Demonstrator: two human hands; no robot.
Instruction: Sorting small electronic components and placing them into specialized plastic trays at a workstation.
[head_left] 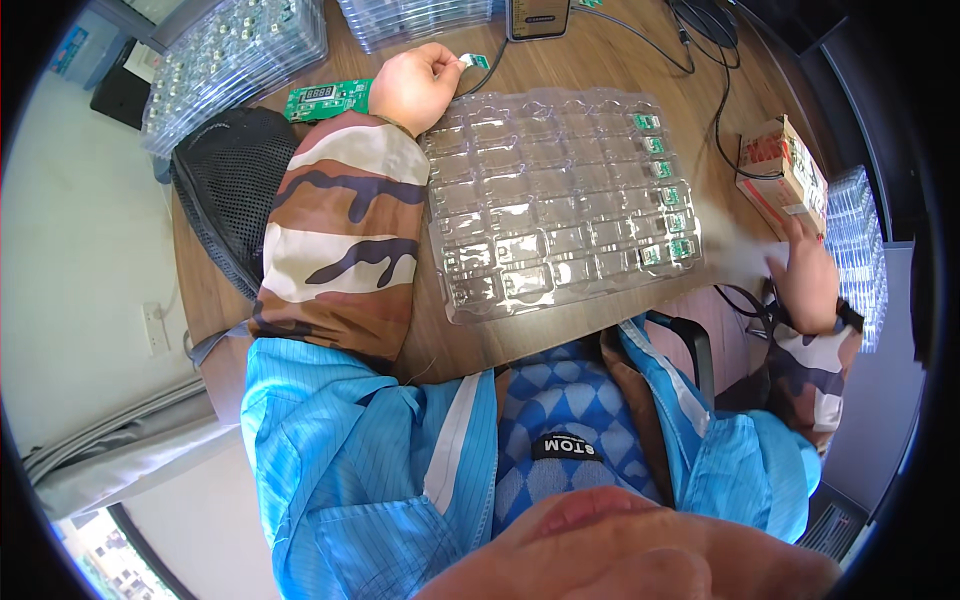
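My left hand [415, 88] is closed at the far side of the tray, thumb and fingertips pinched at the edge of a small green circuit board [476, 62] with a white part on it. Just left of that wrist lies a larger green board [330, 98] with a digit display. A clear plastic blister tray [520, 205] spreads before me; small green boards [671, 197] sit in its rightmost column, with another beside the nearest one. My right hand [808, 285] is off the tray's right side, near the cardboard box, thumb and fingers apart. A pale blur lies between it and the tray.
Stacked clear trays with boards [240, 60] stand at the far left, more trays [415, 22] at the back, others [856, 255] at the right. A cardboard box [782, 175], a dark handheld device [540, 18], black cables [722, 110] and a black mesh bag [235, 190] surround the work area.
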